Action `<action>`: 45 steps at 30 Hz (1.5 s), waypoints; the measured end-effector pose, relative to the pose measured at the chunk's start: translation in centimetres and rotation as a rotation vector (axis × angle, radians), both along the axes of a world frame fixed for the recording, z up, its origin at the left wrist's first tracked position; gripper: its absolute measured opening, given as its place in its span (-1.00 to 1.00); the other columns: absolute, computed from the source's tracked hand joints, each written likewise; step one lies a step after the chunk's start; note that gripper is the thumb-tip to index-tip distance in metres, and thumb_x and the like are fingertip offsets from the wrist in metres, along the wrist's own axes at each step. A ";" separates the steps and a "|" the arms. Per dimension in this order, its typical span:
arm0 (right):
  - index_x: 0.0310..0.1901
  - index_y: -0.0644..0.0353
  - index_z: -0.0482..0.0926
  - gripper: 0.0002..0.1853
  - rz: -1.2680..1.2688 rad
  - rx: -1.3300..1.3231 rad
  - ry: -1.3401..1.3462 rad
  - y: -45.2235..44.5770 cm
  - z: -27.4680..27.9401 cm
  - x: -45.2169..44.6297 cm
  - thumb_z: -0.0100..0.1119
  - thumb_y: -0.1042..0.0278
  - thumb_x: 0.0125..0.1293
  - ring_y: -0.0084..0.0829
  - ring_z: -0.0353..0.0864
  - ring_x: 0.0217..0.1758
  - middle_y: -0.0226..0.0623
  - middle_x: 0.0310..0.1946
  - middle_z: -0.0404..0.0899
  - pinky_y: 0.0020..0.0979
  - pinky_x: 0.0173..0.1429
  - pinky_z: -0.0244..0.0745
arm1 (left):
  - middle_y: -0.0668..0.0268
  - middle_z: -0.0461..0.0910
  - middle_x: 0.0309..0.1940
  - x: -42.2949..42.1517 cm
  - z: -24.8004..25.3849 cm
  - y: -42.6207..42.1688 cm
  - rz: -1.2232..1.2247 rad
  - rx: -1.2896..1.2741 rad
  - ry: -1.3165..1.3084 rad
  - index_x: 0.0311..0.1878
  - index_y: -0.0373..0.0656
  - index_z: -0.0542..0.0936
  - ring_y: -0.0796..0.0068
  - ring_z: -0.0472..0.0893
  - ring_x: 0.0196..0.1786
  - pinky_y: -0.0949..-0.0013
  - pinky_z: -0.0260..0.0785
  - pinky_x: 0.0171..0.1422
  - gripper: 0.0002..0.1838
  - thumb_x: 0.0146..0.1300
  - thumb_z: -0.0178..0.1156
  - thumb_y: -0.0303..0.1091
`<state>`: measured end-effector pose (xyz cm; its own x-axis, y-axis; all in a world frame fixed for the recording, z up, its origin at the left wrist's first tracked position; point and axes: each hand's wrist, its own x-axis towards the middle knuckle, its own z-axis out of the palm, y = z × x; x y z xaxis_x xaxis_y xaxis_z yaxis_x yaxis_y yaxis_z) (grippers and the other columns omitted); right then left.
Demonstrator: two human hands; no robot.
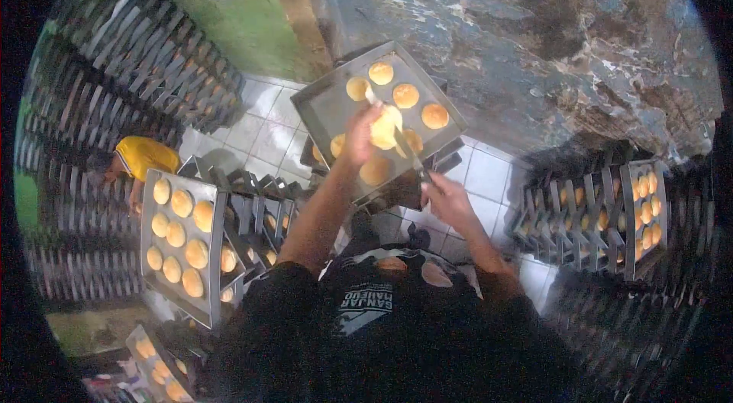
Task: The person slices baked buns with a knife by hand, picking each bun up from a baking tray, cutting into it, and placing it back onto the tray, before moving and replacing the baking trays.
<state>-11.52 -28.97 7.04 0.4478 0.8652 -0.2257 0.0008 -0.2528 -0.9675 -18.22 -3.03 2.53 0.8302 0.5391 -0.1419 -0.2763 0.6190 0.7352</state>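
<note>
My left hand [361, 137] is closed round a bun [385, 130], whose pale, cream-coloured side faces up over the tray. In my right hand [449, 201] is a knife [416, 162], gripped by its handle, with its long flat blade reaching to the bun's right edge. Whether the blade is in the bun or only against it, I cannot tell. Below both lies a metal baking tray [317, 105] of golden round buns, among them one [405, 95] near the middle and another [435, 116] at the right. My left hand and forearm hide part of the tray.
Stacked trays with buns stand at my left, topped by a full tray [175, 233], and at my right, topped by another tray [647, 208]. A person in a yellow shirt [149, 156] bends at the left. A peeling wall [527, 37] rises ahead, above white floor tiles [263, 128].
</note>
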 end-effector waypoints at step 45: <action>0.14 0.24 0.59 -0.63 0.221 -0.238 0.128 13.8 -12.1 1.4 0.18 0.14 0.49 -0.46 0.55 -0.39 -0.31 -0.40 0.61 -0.33 -0.26 0.49 | 0.16 0.66 -0.09 0.6 -7.8 8.9 0.568 -0.146 0.330 0.24 -0.19 0.52 0.30 0.68 -0.15 0.19 0.58 -0.13 -0.19 0.49 -0.24 0.42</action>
